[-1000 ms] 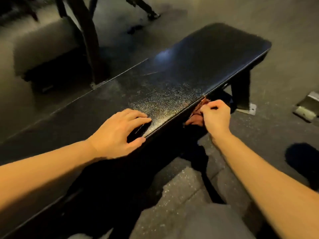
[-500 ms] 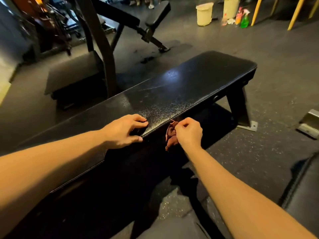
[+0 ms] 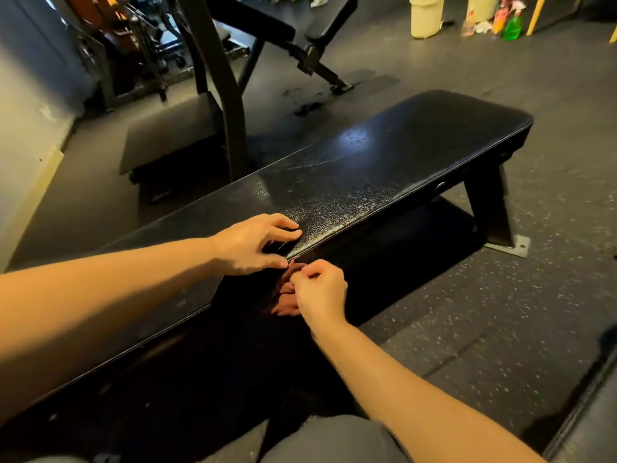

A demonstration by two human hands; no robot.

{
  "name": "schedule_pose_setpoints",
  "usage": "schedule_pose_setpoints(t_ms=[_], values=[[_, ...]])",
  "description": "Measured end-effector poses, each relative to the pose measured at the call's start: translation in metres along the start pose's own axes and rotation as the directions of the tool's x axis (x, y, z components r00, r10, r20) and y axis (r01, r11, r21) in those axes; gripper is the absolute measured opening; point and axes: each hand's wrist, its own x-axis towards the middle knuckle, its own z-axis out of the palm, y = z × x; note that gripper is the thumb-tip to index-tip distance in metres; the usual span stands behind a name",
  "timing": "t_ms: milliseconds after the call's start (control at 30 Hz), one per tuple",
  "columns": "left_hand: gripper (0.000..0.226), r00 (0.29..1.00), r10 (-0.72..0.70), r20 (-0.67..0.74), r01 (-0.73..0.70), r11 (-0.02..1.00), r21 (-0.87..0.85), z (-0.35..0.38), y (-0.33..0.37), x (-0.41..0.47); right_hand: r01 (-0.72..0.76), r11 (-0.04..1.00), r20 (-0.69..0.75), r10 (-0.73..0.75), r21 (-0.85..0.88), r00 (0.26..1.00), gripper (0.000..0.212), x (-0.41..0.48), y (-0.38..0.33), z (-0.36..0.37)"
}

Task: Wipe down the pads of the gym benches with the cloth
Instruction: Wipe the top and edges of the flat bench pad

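A long flat bench with a black textured pad (image 3: 367,168) runs from lower left to upper right. My left hand (image 3: 253,243) rests on the pad's near edge, fingertips on top and thumb along the side. Just below that edge, my right hand (image 3: 320,294) grips a reddish-brown cloth (image 3: 285,295) against the side of the pad. Most of the cloth is hidden behind my fingers and in shadow.
An incline bench (image 3: 293,25) and a black upright frame (image 3: 220,88) stand behind. A low dark platform (image 3: 167,135) lies at the left. Two pale bins (image 3: 425,16) and spray bottles (image 3: 512,23) sit at the far back right. Another pad's edge (image 3: 587,412) shows lower right.
My right hand with the cloth has slid leftward along the pad's side, ending just under my left hand. The view has lifted, showing more of the room.
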Motion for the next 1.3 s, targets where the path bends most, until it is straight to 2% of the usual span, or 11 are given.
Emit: schedule_pose_setpoints(t_ms=[133, 267, 333, 433, 533, 700, 800, 900, 967, 1133, 1300], values=[[0.062, 1.0, 0.01, -0.01, -0.01, 0.999, -0.032, 0.001, -0.002, -0.002, 0.082, 0.994, -0.23, -0.064, 0.069, 0.971, 0.014, 0.019, -0.012, -0.017], [0.06, 0.999, 0.014, -0.038, -0.018, 0.995, -0.1, 0.006, -0.008, -0.003, 0.115, 0.966, 0.183, -0.073, -0.232, 0.98, 0.015, -0.018, 0.019, 0.015], [0.061, 0.998, 0.032, -0.056, -0.038, 0.993, -0.11, 0.009, -0.008, -0.004, 0.178, 0.898, 0.236, -0.087, -0.403, 0.968, 0.008, -0.02, 0.019, 0.014], [0.063, 0.996, 0.065, -0.067, -0.071, 0.994, -0.089, 0.01, -0.012, -0.006, 0.094, 0.934, -0.101, -0.137, -0.345, 0.985, 0.011, 0.002, -0.009, -0.022], [0.064, 0.999, 0.046, -0.02, -0.048, 0.993, -0.104, 0.003, -0.01, -0.004, 0.122, 0.989, -0.386, -0.081, 0.083, 0.919, 0.005, 0.03, -0.035, -0.067], [0.05, 0.997, -0.056, -0.056, 0.04, 0.966, -0.255, -0.015, -0.005, -0.009, 0.094, 0.953, -0.277, -0.011, 0.288, 0.961, 0.027, 0.013, -0.024, -0.024], [0.034, 0.911, -0.241, -0.335, 0.097, 0.914, -0.393, -0.01, -0.013, -0.03, 0.143, 0.983, -0.063, -0.137, 0.111, 0.989, 0.023, -0.015, 0.001, 0.007], [0.036, 0.861, -0.338, -0.38, 0.148, 0.882, -0.448, 0.01, -0.016, -0.052, 0.19, 0.979, 0.189, -0.173, -0.078, 0.967, 0.026, -0.027, 0.014, 0.02], [0.047, 0.9, -0.302, -0.315, 0.164, 0.903, -0.397, 0.024, -0.016, -0.062, 0.222, 0.967, 0.091, -0.212, -0.125, 0.973, 0.02, -0.019, 0.002, 0.012], [0.055, 0.888, -0.271, -0.371, 0.171, 0.944, -0.282, 0.053, -0.012, -0.075, 0.266, 0.949, -0.377, -0.185, 0.172, 0.907, 0.012, 0.015, -0.036, -0.034], [0.046, 0.813, -0.345, -0.469, 0.207, 0.924, -0.322, 0.066, 0.007, -0.072, 0.285, 0.958, 0.068, -0.284, -0.018, 0.957, 0.02, -0.025, 0.006, 0.011]])
